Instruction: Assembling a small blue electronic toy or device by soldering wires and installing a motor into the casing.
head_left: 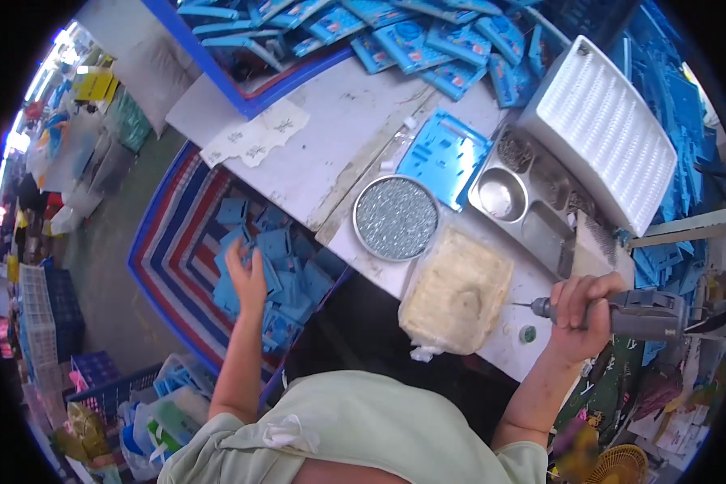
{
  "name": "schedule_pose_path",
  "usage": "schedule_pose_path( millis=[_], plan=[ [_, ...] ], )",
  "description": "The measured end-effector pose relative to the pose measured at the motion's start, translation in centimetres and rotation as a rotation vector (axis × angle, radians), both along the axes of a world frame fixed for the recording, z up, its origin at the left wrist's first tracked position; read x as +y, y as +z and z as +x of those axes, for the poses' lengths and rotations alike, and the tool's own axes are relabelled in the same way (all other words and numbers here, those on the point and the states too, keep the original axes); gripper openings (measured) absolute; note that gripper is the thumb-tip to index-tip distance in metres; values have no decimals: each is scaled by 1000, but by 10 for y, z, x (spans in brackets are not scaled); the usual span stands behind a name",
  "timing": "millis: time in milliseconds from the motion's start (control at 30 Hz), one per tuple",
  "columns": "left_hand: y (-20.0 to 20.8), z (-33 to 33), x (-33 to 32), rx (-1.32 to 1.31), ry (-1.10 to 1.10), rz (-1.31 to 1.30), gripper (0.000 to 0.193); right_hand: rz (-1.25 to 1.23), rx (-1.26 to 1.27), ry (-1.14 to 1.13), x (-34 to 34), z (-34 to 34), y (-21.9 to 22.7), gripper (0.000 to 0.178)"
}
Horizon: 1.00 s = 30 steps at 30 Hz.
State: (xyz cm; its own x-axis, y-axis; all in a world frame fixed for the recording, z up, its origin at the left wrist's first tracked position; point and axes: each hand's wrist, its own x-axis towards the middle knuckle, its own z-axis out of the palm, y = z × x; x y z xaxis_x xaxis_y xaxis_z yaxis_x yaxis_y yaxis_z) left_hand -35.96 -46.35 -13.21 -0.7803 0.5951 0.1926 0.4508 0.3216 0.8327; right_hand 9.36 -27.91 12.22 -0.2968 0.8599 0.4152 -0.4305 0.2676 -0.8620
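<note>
My left hand [247, 279] is over a pile of blue plastic parts [276, 242] in a bin lined with striped cloth. Its thumb and fingers are apart, with the fingertips at the pieces; I see nothing gripped between them. On the right, my right hand [579, 316] is wrapped round a grey electric screwdriver [649, 315], held level, its thin bit pointing left. Just left of the bit's tip, a plastic-wrapped beige block [458, 292] with a dent in its top lies at the table's near edge.
A round tin of small screws [396, 219] stands behind the block, beside a flat blue panel [444, 157]. Farther right are a metal compartment tray [532, 211] and a white ridged tray [607, 121]. A blue-rimmed bin [254, 101] of blue pieces fills the back.
</note>
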Motion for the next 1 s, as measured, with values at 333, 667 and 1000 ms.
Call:
schedule_pose_path(
  millis=[333, 667, 1000],
  plan=[
    [242, 65, 476, -559, -627, 478, 41, -142, -31, -131, 6, 6, 3, 37],
    [315, 102, 616, 280, -135, 392, 59, -173, -57, -222, 9, 28, 10, 39],
    [382, 29, 669, 931, -420, 465, 25, -174, -117, -359, 15, 45, 16, 59]
  ],
)
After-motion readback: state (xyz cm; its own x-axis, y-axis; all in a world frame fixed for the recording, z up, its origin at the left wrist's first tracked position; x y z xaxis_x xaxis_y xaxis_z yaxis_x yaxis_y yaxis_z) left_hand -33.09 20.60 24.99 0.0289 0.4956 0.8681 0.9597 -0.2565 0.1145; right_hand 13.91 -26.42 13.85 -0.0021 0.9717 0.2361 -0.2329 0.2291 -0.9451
